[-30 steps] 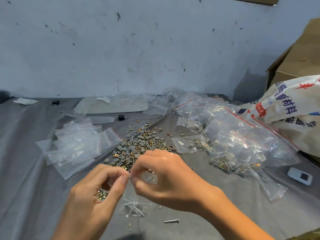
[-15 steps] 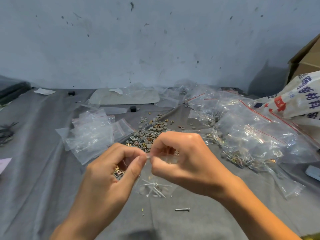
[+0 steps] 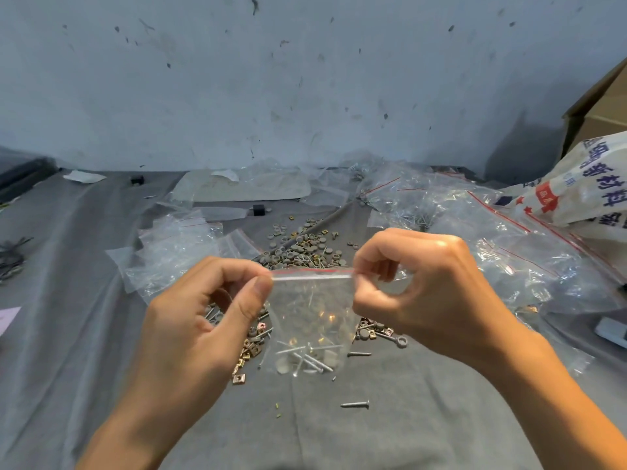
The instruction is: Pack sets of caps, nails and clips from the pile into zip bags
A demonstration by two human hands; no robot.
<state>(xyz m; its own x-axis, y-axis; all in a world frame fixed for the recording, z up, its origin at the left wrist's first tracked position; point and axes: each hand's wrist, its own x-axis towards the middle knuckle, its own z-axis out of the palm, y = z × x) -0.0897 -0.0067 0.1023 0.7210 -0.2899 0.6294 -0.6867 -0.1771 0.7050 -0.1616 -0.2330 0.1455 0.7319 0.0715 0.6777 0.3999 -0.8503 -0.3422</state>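
Note:
A small clear zip bag (image 3: 310,313) with a red-lined top hangs between my hands above the grey cloth. My left hand (image 3: 203,320) pinches its top left corner between thumb and forefinger. My right hand (image 3: 420,293) pinches the top right corner. Nails and pale caps lie in the bag's bottom. Behind and under the bag spreads the pile (image 3: 298,249) of grey caps, brass clips and nails. A lone nail (image 3: 354,404) lies on the cloth in front.
Empty zip bags (image 3: 176,252) are heaped left of the pile. Filled bags (image 3: 502,245) are heaped at the right, beside a printed white sack (image 3: 590,188) and a cardboard box (image 3: 600,106). A small white device (image 3: 612,329) lies at the right edge. A wall closes the back.
My hands have drawn apart along the bag's top, from almost touching to its two corners, stretching the zip edge flat. The view has shifted a little.

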